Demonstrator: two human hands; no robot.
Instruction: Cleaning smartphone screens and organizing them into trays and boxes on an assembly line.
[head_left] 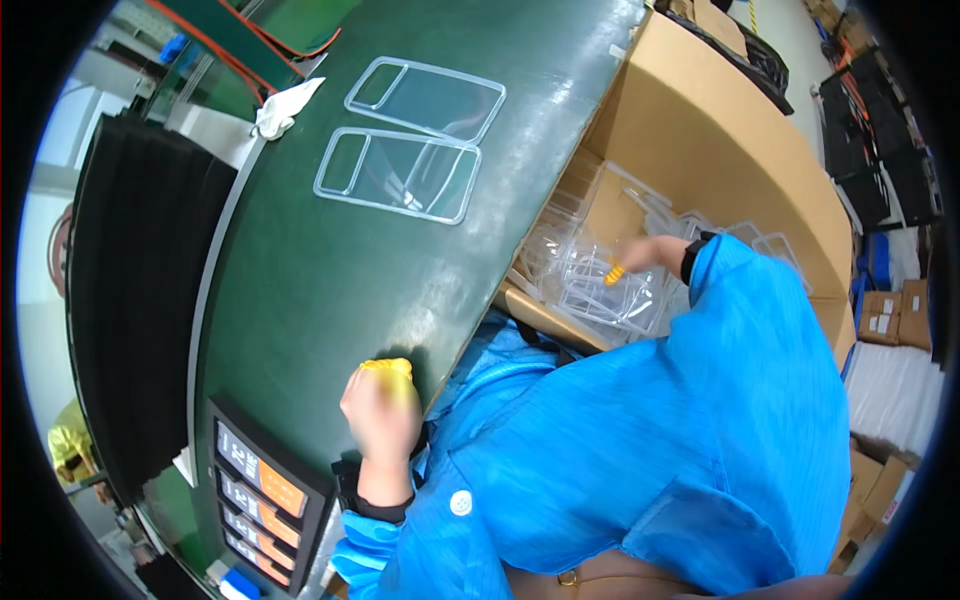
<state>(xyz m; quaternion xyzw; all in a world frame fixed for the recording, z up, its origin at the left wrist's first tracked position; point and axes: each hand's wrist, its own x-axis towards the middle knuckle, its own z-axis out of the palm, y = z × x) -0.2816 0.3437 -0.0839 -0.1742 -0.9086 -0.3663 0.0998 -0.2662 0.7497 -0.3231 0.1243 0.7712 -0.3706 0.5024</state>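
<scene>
My left hand (384,415) rests at the near edge of the green bench (300,290), its fingers curled together in yellow fingertip covers. What they hold, if anything, is hidden. My right hand (637,257), smeared by motion, reaches into a large cardboard box (725,130) on the right. A yellow cover shows at its fingertips, over a loose heap of clear plastic frames (610,295). On the bench's far part lie two clear rectangular plastic shells, each divided by a crossbar. The farther shell (440,97) and the nearer shell (400,175) sit close together.
A dark panel with orange-and-white displays (262,500) stands by the bench's left edge. Farther left runs a black belt-like surface (145,300). A white cloth (287,108) lies at the far left edge. Brown cartons (895,312) are stacked at right. Another person in yellow (70,440) appears far left.
</scene>
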